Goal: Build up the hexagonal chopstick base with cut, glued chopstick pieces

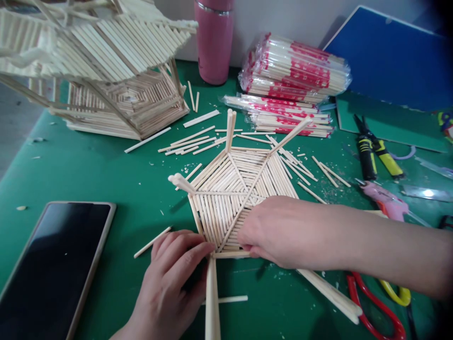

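Observation:
A hexagonal frame of wooden sticks [219,208] lies on the green table, with stick posts standing out from its corners. My left hand [173,274] has its fingers closed on the frame's near left corner, beside the post that points toward me. Over the frame's near right part reaches my right hand [272,231], fingers bent down and pressed together against the sticks near the front edge. Its fingertips are mostly hidden, so anything between them cannot be made out. Cut sticks [191,141] are scattered behind the frame.
Behind stand a stick-built house model [116,99], a pink bottle [214,42] and wrapped chopsticks [293,71]. A phone [53,269] lies at the left. Pliers [375,148], a pink glue gun [384,198], red-handled scissors [375,307] and a blue board [389,61] are at the right.

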A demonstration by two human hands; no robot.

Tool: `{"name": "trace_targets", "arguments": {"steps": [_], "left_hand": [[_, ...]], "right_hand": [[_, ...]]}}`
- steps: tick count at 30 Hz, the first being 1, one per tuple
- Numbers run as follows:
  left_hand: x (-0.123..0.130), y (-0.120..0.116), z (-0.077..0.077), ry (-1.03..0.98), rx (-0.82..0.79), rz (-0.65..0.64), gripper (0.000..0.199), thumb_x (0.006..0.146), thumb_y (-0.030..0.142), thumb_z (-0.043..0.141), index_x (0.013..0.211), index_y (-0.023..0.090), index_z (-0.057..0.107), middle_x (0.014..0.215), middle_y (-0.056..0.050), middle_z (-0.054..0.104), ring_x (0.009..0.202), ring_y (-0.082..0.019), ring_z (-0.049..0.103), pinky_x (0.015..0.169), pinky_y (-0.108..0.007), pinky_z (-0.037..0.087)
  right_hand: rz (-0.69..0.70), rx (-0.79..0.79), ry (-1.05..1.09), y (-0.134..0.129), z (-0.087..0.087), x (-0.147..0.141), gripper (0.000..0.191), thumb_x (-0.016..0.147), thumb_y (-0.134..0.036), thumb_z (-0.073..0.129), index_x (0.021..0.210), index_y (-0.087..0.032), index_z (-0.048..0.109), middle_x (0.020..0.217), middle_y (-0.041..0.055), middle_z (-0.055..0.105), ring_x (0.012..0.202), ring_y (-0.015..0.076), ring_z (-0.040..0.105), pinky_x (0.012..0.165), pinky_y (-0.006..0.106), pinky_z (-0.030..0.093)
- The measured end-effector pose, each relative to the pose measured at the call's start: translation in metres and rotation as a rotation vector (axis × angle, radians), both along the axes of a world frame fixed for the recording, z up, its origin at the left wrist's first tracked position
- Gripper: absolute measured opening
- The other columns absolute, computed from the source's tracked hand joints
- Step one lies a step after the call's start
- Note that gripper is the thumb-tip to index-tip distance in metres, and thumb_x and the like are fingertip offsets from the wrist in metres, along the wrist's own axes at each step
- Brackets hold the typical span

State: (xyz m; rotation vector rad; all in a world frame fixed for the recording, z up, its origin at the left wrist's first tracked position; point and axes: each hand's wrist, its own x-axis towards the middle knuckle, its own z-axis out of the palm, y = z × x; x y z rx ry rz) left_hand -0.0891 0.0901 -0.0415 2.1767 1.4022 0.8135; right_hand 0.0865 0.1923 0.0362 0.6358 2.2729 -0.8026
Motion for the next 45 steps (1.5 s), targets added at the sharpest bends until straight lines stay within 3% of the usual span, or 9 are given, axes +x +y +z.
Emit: {"name": "trace_targets", "arguments": {"steps": [7, 20, 39, 45], "left_hand": [[0.0000, 0.0011, 0.0035, 0.024, -0.002, -0.030, 0.018, 0.076, 0.014, 0.052, 0.091, 0.023, 0.056, 0.084, -0.002, 0.061, 0.077, -0.017, 0.058, 0.077, -0.036, 0.042], [0.0008, 0.0009, 0.0035, -0.001, 0.003, -0.036, 0.020, 0.075, 0.010, 0.053, 0.091, 0.021, 0.055, 0.083, -0.003, 0.060, 0.077, -0.017, 0.057, 0.078, -0.035, 0.041], [-0.0026, 0.0021, 0.0007, 0.008, 0.007, -0.052, 0.014, 0.078, 0.019, 0.053, 0.091, 0.023, 0.056, 0.084, -0.001, 0.061, 0.076, -0.017, 0.058, 0.077, -0.034, 0.040], [-0.0036, 0.0023, -0.0016, 0.007, 0.025, -0.067, 0.016, 0.077, 0.018, 0.055, 0.092, 0.021, 0.057, 0.085, -0.002, 0.060, 0.078, -0.017, 0.058, 0.080, -0.035, 0.039]], "right_hand": [[-0.010, -0.036, -0.050, 0.0008, 0.0003, -0.0030, 0.020, 0.079, -0.021, 0.050, 0.082, -0.018, 0.069, 0.072, 0.0042, 0.067, 0.057, 0.0151, 0.057, 0.043, 0.024, 0.028], [-0.006, 0.012, 0.001, -0.0001, 0.0012, -0.0011, 0.019, 0.078, -0.018, 0.050, 0.074, -0.017, 0.069, 0.064, 0.0036, 0.064, 0.052, 0.0137, 0.055, 0.039, 0.024, 0.023], [-0.037, 0.008, 0.026, -0.0014, 0.0059, 0.0012, 0.013, 0.074, -0.018, 0.056, 0.079, -0.016, 0.068, 0.071, 0.0043, 0.066, 0.058, 0.0139, 0.057, 0.043, 0.024, 0.025], [-0.033, 0.033, 0.066, -0.0015, 0.0032, 0.0009, 0.010, 0.074, -0.019, 0.057, 0.072, -0.017, 0.066, 0.063, 0.0015, 0.063, 0.052, 0.0124, 0.054, 0.040, 0.023, 0.022]]}}
